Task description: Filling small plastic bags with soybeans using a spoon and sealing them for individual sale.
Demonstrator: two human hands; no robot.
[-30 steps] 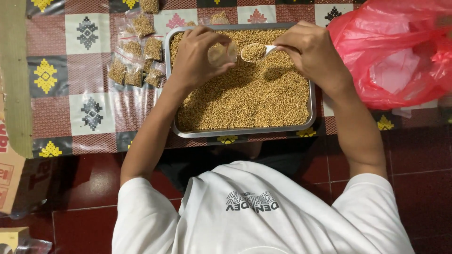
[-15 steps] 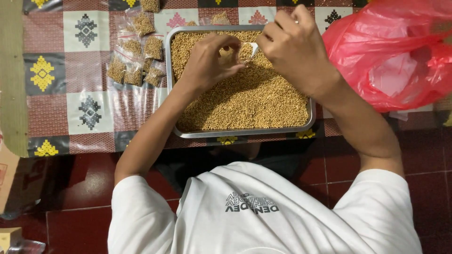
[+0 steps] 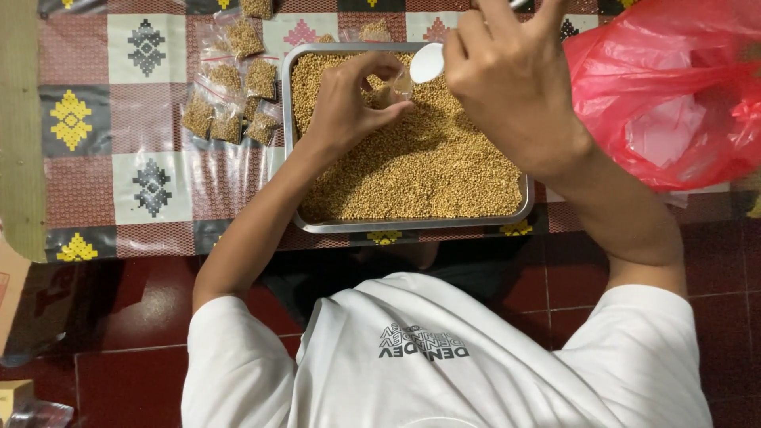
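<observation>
With the left hand (image 3: 345, 99) pinching a small clear bag (image 3: 394, 85) open over the far edge of the tray (image 3: 412, 225) and the right hand (image 3: 511, 83) gripping a white spoon (image 3: 426, 62) at its mouth, a tilt too far to one side may drop grain (image 3: 420, 166) past the narrow opening

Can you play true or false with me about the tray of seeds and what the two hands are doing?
1. The rectangular metal tray holds golden-brown grains. True.
2. The right hand holds a knife. False: it holds a white plastic spoon.
3. The left hand pinches a small clear plastic bag over the tray. True.
4. The crumpled red plastic bag lies left of the tray. False: it lies right of it.
5. Small filled clear packets lie left of the tray. True.
</observation>
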